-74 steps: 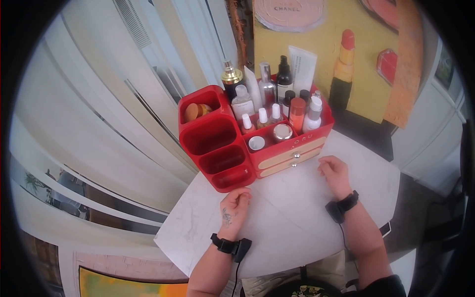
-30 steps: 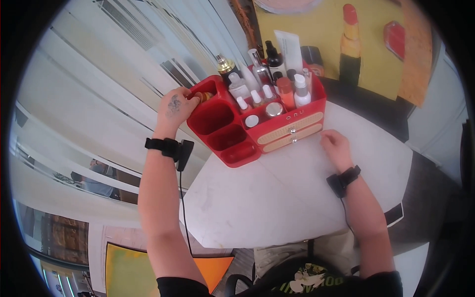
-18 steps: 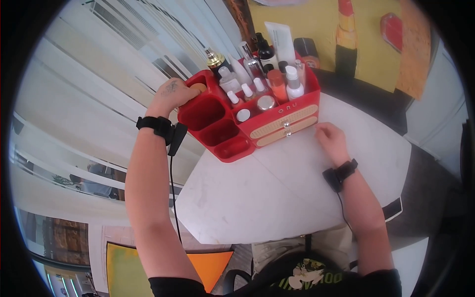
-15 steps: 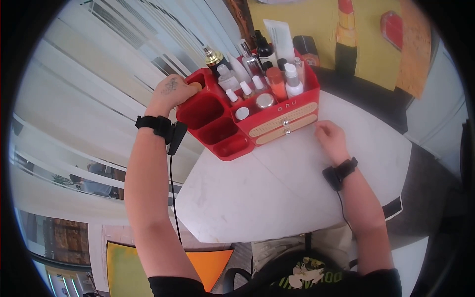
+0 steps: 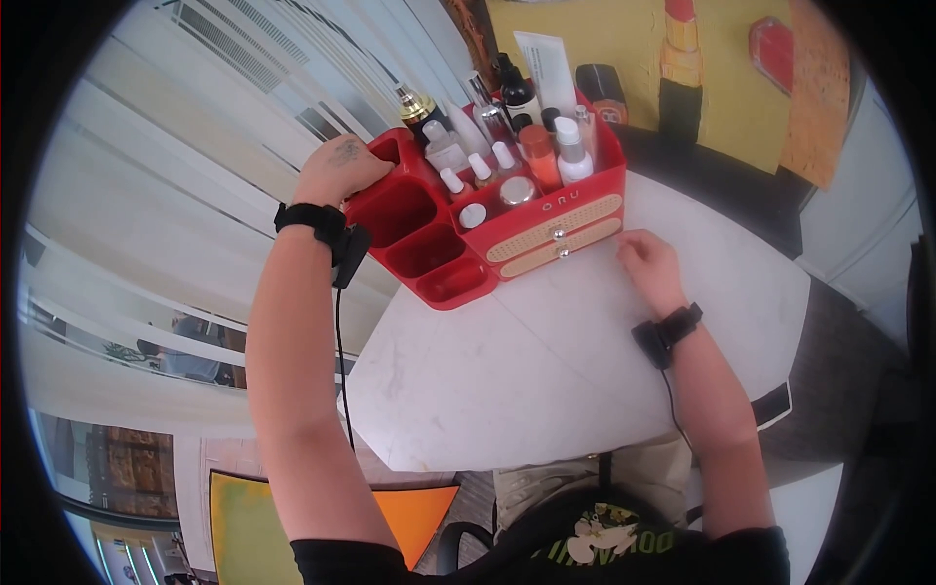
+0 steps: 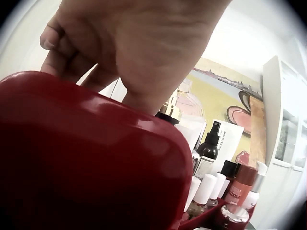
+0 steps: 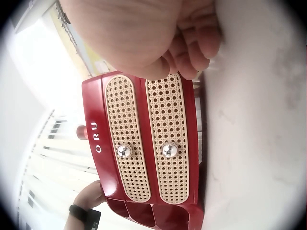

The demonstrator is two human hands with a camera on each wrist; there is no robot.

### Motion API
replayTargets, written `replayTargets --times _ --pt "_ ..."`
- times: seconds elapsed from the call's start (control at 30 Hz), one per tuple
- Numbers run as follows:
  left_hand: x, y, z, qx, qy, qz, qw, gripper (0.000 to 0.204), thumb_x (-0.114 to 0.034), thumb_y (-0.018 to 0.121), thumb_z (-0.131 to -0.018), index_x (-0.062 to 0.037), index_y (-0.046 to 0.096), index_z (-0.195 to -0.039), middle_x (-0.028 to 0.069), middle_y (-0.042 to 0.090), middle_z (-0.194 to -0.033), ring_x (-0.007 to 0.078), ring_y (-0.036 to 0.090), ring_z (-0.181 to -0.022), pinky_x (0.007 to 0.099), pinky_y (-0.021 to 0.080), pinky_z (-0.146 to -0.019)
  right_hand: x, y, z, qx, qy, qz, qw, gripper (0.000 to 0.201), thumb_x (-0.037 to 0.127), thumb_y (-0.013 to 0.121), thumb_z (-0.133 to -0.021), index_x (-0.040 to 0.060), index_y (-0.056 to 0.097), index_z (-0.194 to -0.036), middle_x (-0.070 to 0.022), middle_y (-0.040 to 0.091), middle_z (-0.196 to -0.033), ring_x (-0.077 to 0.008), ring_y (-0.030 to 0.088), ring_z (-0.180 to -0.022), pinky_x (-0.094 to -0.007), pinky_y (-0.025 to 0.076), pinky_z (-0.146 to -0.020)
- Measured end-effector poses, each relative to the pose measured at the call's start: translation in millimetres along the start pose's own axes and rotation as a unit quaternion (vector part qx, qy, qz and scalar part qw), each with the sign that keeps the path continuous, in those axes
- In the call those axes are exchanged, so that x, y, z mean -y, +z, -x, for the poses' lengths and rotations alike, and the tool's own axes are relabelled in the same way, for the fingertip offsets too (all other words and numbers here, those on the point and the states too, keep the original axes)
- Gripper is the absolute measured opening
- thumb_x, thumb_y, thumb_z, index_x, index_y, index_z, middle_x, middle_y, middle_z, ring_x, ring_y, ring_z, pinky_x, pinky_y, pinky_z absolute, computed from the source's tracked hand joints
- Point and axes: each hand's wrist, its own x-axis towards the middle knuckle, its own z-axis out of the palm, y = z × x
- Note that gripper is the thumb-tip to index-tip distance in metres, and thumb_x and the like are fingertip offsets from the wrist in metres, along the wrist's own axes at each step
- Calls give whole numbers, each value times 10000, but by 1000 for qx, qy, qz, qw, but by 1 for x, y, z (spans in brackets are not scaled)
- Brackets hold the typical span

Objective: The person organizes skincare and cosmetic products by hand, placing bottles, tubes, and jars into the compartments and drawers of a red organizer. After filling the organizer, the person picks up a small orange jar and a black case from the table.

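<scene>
A red cosmetics organizer [image 5: 595, 187] stands on the white table. My left hand [image 5: 341, 171] reaches over the edge of its far-left compartment; in the left wrist view that hand [image 6: 144, 43] has its fingertips hidden behind the red wall [image 6: 96, 143], so any hold is out of sight. Bottles, a white tube [image 5: 548, 73] and white-capped small bottles [image 5: 481, 168] stand in the organizer's right part. My right hand [image 5: 650, 268] rests on the table by its front right corner, fingers loosely curled and holding nothing, near the woven drawer fronts [image 7: 168, 115].
Three compartments at the organizer's left show red inside, such as the large one [image 5: 400, 210]. White table [image 5: 507, 380] extends in front. Blinds [image 5: 195, 263] hang at the left; a yellow painting [image 5: 741, 97] stands behind. A cable runs from each wrist camera.
From beside the organizer's near-left corner, my left hand has moved up to the far-left compartment, where the tan round item is now hidden from view. My right hand remains by the organizer's right corner.
</scene>
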Motion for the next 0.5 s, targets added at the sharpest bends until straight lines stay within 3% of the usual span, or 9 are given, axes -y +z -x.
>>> replayTargets --times 0.13,0.23,0.3,0.33,0.43,0.5 --pt "-2 0 -4 -16 -3 -14 1000 396 -385 704 -733 -6 723 -844 131 721 -835 265 689 -830 337 531 -784 1 -2 2 -7 -23 -4 1000 202 130 614 -926 4 695 -1063 -79 714 -851 -133 650 -772 -285 517 -736" --pt "2 -15 4 36 -34 39 998 400 -378 708 -736 -9 731 -889 146 725 -860 277 699 -863 344 533 -810 1 -2 2 -10 -39 24 999 207 141 612 -930 4 694 -1062 -88 714 -852 -141 657 -776 -290 520 -738" --pt "13 -17 10 -155 27 39 987 482 -388 744 -716 7 742 -994 166 728 -850 238 699 -848 342 529 -770 -1 -1 1 -8 -35 19 999 209 142 610 -930 3 694 -1061 -91 715 -851 -143 658 -775 -291 521 -737" --pt "6 -32 27 -158 17 52 986 486 -335 749 -754 3 723 -1103 156 737 -879 213 694 -839 318 528 -769 -2 -1 1 -7 -34 15 999 210 142 607 -929 3 694 -1060 -94 716 -850 -144 658 -774 -293 522 -736" --pt "11 -41 55 -217 59 161 961 480 -317 738 -797 8 699 -1149 146 743 -932 191 682 -826 305 524 -763 -3 -1 0 -2 -20 11 1000 213 136 606 -923 5 694 -1066 -93 720 -850 -147 664 -775 -293 524 -737" --pt "10 -37 85 -221 71 152 961 428 -234 744 -826 9 684 -1172 140 742 -962 172 678 -826 295 526 -772 -4 -2 -2 -5 -35 15 999 218 129 593 -932 6 689 -1084 -84 713 -857 -138 653 -772 -288 521 -723"
